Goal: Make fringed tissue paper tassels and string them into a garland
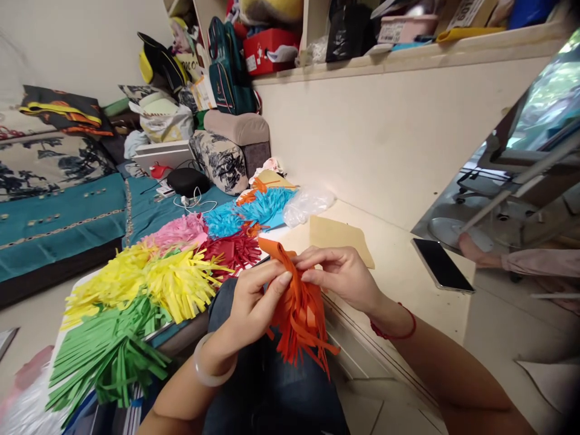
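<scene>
An orange fringed paper piece hangs over my lap, its cut strips dangling down. My left hand grips its upper part from the left, fingers closed round the paper. My right hand pinches the top edge from the right, thumb and fingers pressed together on it. To the left lie finished fringed paper pieces: green, yellow, pink, dark red and blue.
A tan paper sheet and a black phone lie on the pale ledge to the right. A clear plastic bag sits behind. A teal-covered sofa with clutter fills the left background. Another person's bare foot shows at right.
</scene>
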Tool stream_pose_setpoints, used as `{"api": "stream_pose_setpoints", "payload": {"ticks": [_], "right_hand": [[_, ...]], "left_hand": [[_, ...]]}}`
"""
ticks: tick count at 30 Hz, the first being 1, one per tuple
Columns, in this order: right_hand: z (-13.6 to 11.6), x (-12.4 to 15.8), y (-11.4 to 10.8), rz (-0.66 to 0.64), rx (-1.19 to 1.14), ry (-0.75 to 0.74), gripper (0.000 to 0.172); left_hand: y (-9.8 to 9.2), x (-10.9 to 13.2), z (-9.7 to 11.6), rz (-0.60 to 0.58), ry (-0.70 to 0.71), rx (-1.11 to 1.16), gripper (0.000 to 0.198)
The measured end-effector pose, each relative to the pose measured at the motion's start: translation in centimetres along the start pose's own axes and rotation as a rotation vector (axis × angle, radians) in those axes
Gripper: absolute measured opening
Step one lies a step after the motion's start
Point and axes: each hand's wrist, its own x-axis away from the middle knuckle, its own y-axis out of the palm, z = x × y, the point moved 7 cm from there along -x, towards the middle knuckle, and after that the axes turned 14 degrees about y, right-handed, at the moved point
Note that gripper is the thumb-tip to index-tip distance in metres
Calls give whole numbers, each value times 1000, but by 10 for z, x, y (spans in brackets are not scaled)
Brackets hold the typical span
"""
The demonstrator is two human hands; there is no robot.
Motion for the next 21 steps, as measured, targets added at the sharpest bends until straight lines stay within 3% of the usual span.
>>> {"api": "stream_pose_setpoints", "payload": {"ticks": [7, 13, 21], "right_hand": [[-16, 18, 10, 20, 289, -54, 35], [-22, 23, 15, 14, 355, -94, 24], [-21, 19, 10, -42, 289, -48, 17]], "left_hand": [[-1, 3, 20, -35, 129, -167, 21], [1, 5, 33, -57, 239, -274, 15], [-2, 6, 34, -80, 236, -195, 12]]}}
